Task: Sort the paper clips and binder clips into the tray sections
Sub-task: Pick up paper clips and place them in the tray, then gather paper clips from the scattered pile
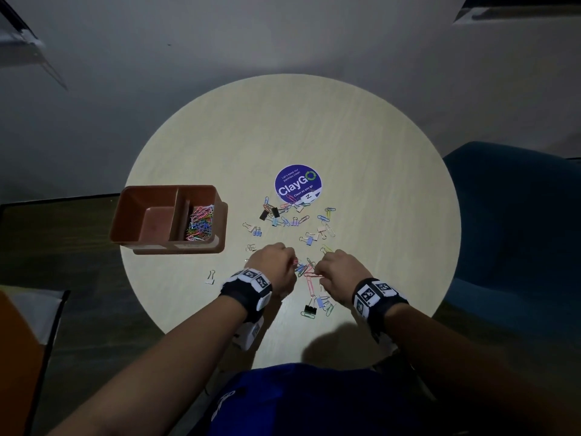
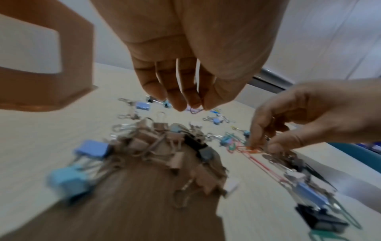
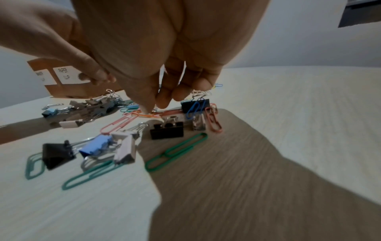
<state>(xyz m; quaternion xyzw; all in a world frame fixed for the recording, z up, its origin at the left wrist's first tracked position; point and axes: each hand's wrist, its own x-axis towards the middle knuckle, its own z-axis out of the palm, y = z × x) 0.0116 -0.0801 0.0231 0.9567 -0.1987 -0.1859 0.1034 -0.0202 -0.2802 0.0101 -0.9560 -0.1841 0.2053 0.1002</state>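
A brown two-section tray [image 1: 166,187] stands at the table's left; its right section holds coloured paper clips [image 1: 201,223], and its left section looks bare. Paper clips and binder clips lie scattered over the round table [image 1: 377,184]. My left hand [image 1: 283,265] hovers over a pile of binder clips [image 2: 154,141], fingertips pinching a small paper clip [image 2: 195,110]. My right hand [image 1: 333,269] is just to its right, thumb and forefinger pinching an orange paper clip [image 3: 148,115] on the table. A black binder clip [image 3: 166,130] and a green paper clip [image 3: 177,151] lie under the right wrist.
A purple round sticker [image 1: 298,184] marks the table's middle, with more clips just below it. A lone white binder clip [image 1: 210,277] lies near the front left. A blue chair [image 1: 518,231] stands at the right and an orange object [image 1: 15,357] at the lower left.
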